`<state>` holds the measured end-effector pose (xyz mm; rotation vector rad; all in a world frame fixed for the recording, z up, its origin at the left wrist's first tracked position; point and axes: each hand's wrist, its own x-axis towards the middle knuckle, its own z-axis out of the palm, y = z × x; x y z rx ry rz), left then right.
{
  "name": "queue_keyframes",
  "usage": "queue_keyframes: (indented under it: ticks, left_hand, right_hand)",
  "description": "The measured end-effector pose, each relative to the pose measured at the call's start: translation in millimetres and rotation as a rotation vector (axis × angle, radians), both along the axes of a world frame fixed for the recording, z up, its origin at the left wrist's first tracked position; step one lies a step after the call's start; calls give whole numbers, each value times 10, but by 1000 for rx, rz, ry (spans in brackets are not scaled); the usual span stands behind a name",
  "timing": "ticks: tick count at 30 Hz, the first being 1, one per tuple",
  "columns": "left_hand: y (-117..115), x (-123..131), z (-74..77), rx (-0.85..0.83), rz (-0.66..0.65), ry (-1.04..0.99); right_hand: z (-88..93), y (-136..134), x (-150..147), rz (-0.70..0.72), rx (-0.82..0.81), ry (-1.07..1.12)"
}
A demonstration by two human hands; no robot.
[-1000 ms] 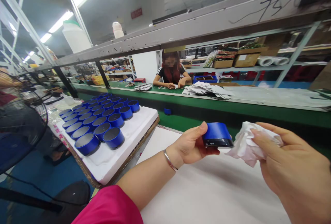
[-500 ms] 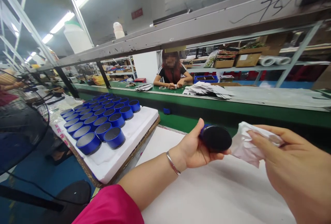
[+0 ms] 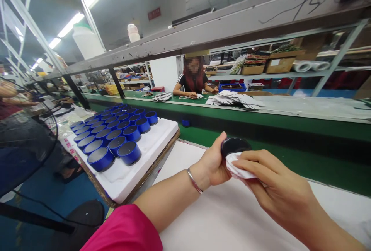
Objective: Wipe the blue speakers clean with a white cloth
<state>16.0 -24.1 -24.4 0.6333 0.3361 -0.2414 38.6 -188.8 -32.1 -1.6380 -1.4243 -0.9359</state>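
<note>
Line area: a green assembly belt (image 3: 261, 146) crosses the frame, with a white-topped bench (image 3: 232, 220) in the foreground and a steel shelf rack (image 3: 339, 57) behind. Beyond the belt, at upper centre, one co-worker (image 3: 193, 79) sits with both hands at the belt, left of a stack of paper sheets (image 3: 233, 99). Two cartons (image 3: 279, 65) stand on the rack at upper right. Two white plastic bottles (image 3: 87, 41) sit on the beam at upper left. A standing fan (image 3: 23, 146) occupies the left edge.

Left of centre, a white foam tray (image 3: 116, 185) holds blue round speakers (image 3: 108, 159), upright in rows. The count is about thirty; the far rows overlap, so an exact figure cannot be confirmed. One more blue speaker (image 3: 186, 123) sits alone on the belt.

Unit in hand: one speaker (image 3: 234, 146) at centre, above the bench, black face up. The left hand (image 3: 213, 164), with one bangle (image 3: 194, 180) and a pink sleeve (image 3: 121, 229), grips it, thumb raised on the near side. The right hand (image 3: 278, 189) pinches a white cloth (image 3: 239, 168), pressing it to the black face.

Status: one unit is under handling. Whether the tray units have been handled cannot be told from this view.
</note>
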Motion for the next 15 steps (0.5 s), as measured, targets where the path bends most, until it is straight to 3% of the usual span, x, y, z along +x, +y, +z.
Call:
queue_keyframes:
  ticks: [3,10,13,15]
  left_hand:
    - [111,54,-16,-15,-13,-22]
    - [172,45,-144,-69,-162,-329]
    - [209,17,-174,25,-132,-450]
    - [273,-9,-141,201,-112,-545]
  right_hand:
    - [32,-131,130,20,-60,156]
    - [113,-391,255,-333,29,612]
    - [169,-391,212,-431,47,812]
    - [214,-371,191,-469,89,964]
